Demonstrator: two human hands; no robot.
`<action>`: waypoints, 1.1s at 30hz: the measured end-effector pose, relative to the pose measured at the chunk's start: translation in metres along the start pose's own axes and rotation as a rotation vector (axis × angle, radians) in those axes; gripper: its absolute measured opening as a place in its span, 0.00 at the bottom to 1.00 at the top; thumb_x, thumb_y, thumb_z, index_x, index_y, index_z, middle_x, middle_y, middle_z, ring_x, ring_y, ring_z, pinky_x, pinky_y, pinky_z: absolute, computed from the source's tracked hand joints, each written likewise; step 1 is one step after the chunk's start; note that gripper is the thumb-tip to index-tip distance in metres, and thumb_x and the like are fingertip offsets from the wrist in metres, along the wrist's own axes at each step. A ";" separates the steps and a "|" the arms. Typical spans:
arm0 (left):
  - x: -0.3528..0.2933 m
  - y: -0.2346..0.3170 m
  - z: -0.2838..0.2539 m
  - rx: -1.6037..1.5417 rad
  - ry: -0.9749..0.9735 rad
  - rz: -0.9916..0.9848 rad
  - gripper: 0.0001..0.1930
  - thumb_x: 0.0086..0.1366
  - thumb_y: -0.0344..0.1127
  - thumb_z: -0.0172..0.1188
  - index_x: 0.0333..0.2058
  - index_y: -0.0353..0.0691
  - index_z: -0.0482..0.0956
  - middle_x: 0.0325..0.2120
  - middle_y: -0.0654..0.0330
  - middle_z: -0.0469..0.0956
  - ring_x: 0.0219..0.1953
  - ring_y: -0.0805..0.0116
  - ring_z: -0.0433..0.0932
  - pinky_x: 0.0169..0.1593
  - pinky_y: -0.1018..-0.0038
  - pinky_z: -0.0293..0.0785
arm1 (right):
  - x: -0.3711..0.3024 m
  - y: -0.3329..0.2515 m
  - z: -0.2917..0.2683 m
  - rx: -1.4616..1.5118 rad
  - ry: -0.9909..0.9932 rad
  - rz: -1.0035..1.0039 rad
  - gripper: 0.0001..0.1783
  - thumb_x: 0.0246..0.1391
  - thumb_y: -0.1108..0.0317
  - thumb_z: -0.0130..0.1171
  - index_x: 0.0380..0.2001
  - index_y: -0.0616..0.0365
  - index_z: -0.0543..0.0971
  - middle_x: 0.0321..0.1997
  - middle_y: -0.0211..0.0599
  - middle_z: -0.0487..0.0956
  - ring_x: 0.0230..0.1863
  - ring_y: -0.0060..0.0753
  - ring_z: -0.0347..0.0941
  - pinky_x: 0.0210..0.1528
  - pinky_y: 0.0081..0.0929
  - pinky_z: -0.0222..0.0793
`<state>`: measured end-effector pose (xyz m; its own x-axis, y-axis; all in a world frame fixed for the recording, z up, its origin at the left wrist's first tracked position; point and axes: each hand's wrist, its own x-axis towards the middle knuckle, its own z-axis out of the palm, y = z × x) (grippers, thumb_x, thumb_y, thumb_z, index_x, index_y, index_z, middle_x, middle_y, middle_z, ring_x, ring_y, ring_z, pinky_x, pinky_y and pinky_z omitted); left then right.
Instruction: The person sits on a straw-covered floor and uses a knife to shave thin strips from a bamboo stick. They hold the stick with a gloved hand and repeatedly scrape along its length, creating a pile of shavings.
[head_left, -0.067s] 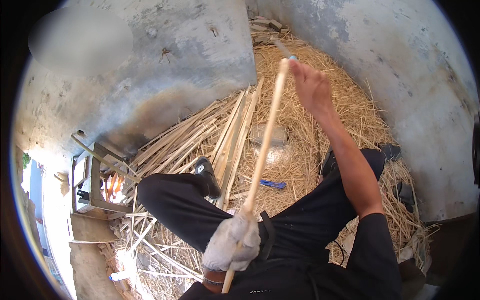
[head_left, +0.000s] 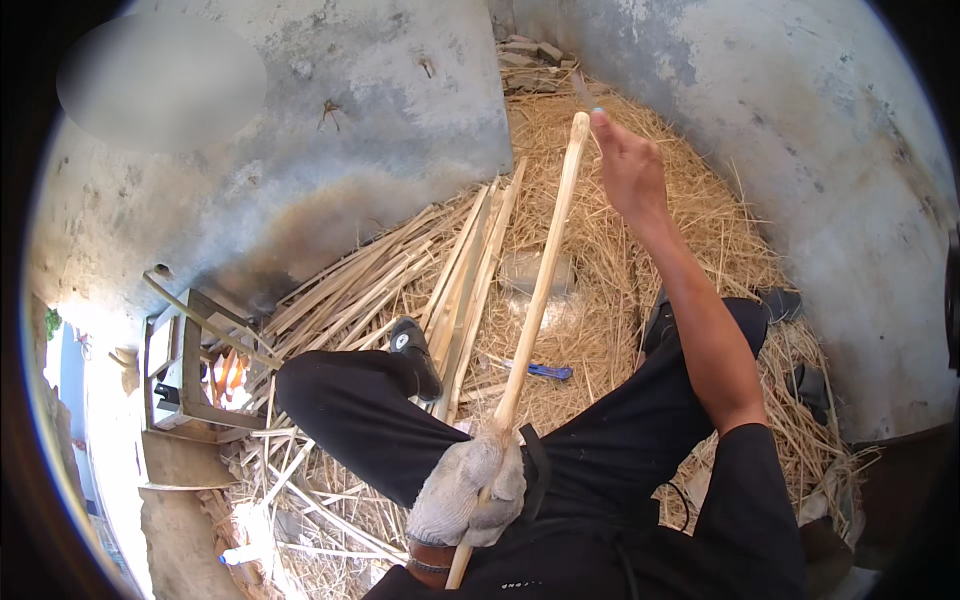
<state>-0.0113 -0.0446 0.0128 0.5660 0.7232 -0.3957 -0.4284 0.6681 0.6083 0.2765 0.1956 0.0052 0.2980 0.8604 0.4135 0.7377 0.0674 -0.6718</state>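
A long pale wooden stick point(head_left: 550, 250) slants up and away from my lap, its far end rounded. My left hand point(head_left: 468, 490), in a grey knit glove, is wrapped around its lower part, and the butt pokes out below the glove. Bare and raised by the stick's far end, my right hand point(head_left: 630, 165) is closed on a knife point(head_left: 582, 90). A bit of light blue handle shows at the thumb; the thin blade points away from me and is blurred. Most of the handle is hidden in the fist.
Split wooden strips point(head_left: 370, 270) lie in a pile at the left, with straw-like shavings point(head_left: 690, 230) across the floor. A blue box cutter point(head_left: 548, 371) and a block point(head_left: 535, 272) lie between my legs. A framed box point(head_left: 195, 365) glows inside at left. Walls point(head_left: 810, 160) stand close.
The stick's far end has swung slightly right and up. My right hand and the knife have shifted a little the same way; my left hand keeps its hold.
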 end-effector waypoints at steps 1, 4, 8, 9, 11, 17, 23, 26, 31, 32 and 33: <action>0.000 0.001 0.002 -0.003 -0.022 0.027 0.26 0.77 0.54 0.41 0.27 0.39 0.69 0.06 0.69 0.58 0.03 0.79 0.54 0.06 0.81 0.49 | -0.001 0.002 -0.002 0.079 0.092 -0.064 0.35 0.71 0.41 0.40 0.22 0.59 0.75 0.13 0.31 0.64 0.16 0.24 0.60 0.20 0.33 0.58; 0.008 0.018 -0.012 0.213 0.177 0.141 0.22 0.76 0.51 0.47 0.31 0.37 0.72 0.09 0.65 0.63 0.05 0.77 0.59 0.08 0.80 0.55 | -0.027 0.002 -0.009 0.281 0.241 -0.270 0.31 0.72 0.46 0.42 0.23 0.61 0.74 0.14 0.31 0.61 0.18 0.21 0.57 0.21 0.32 0.53; 0.017 0.039 -0.012 0.457 0.392 0.228 0.18 0.75 0.45 0.51 0.33 0.35 0.75 0.10 0.63 0.65 0.08 0.76 0.62 0.12 0.79 0.58 | -0.053 -0.013 -0.028 0.406 0.151 -0.445 0.27 0.71 0.51 0.47 0.23 0.61 0.71 0.14 0.30 0.59 0.18 0.19 0.56 0.20 0.30 0.49; 0.018 0.043 -0.010 0.519 0.451 0.233 0.18 0.75 0.45 0.51 0.33 0.35 0.75 0.10 0.63 0.65 0.09 0.76 0.62 0.13 0.79 0.58 | -0.054 -0.011 -0.027 0.416 0.147 -0.454 0.27 0.71 0.51 0.47 0.22 0.61 0.71 0.14 0.29 0.59 0.18 0.19 0.56 0.20 0.29 0.49; 0.016 0.044 -0.005 0.559 0.507 0.224 0.17 0.74 0.43 0.51 0.33 0.34 0.76 0.11 0.64 0.66 0.10 0.76 0.63 0.15 0.78 0.60 | -0.054 -0.004 -0.026 0.432 0.144 -0.469 0.27 0.71 0.51 0.48 0.21 0.60 0.69 0.14 0.28 0.59 0.18 0.18 0.55 0.20 0.28 0.48; 0.019 0.033 0.005 0.617 0.461 0.230 0.16 0.72 0.42 0.55 0.33 0.34 0.76 0.11 0.63 0.68 0.11 0.76 0.66 0.16 0.78 0.62 | -0.064 -0.024 -0.018 0.445 0.065 -0.367 0.24 0.67 0.54 0.57 0.20 0.56 0.70 0.14 0.24 0.63 0.17 0.16 0.57 0.19 0.25 0.52; 0.017 0.035 0.024 0.675 0.434 0.161 0.15 0.71 0.42 0.56 0.33 0.33 0.76 0.12 0.64 0.70 0.12 0.77 0.67 0.17 0.79 0.63 | -0.078 -0.034 -0.011 0.612 -0.142 -0.286 0.15 0.64 0.61 0.61 0.27 0.62 0.77 0.17 0.24 0.70 0.20 0.15 0.61 0.21 0.22 0.56; 0.017 0.032 0.027 0.674 0.450 0.144 0.16 0.70 0.42 0.57 0.32 0.33 0.76 0.12 0.64 0.70 0.12 0.77 0.68 0.17 0.79 0.63 | -0.081 -0.039 -0.012 0.606 -0.173 -0.305 0.14 0.63 0.62 0.61 0.28 0.63 0.78 0.16 0.25 0.70 0.19 0.15 0.61 0.22 0.21 0.57; 0.019 0.028 0.027 0.721 0.463 0.130 0.17 0.69 0.44 0.59 0.32 0.33 0.76 0.12 0.64 0.71 0.12 0.78 0.69 0.18 0.78 0.65 | -0.082 -0.039 -0.023 0.530 -0.161 -0.373 0.14 0.63 0.64 0.61 0.29 0.64 0.79 0.15 0.27 0.70 0.19 0.15 0.63 0.22 0.22 0.58; 0.020 0.027 0.026 0.743 0.472 0.148 0.17 0.69 0.44 0.59 0.32 0.33 0.76 0.12 0.64 0.71 0.13 0.78 0.69 0.19 0.78 0.66 | -0.082 -0.039 -0.023 0.522 -0.166 -0.375 0.14 0.63 0.64 0.61 0.29 0.64 0.79 0.16 0.27 0.71 0.19 0.15 0.63 0.22 0.22 0.58; 0.020 0.023 0.025 0.763 0.481 0.166 0.17 0.69 0.45 0.59 0.32 0.33 0.76 0.12 0.64 0.71 0.13 0.78 0.69 0.19 0.78 0.66 | -0.082 -0.038 -0.022 0.513 -0.173 -0.375 0.14 0.63 0.64 0.62 0.30 0.64 0.79 0.16 0.27 0.71 0.19 0.15 0.64 0.22 0.22 0.58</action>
<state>0.0080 -0.0186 0.0364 0.1115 0.9086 -0.4024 0.2005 0.3760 0.9047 0.2372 0.1107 0.0107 -0.0560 0.7974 0.6008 0.3773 0.5740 -0.7267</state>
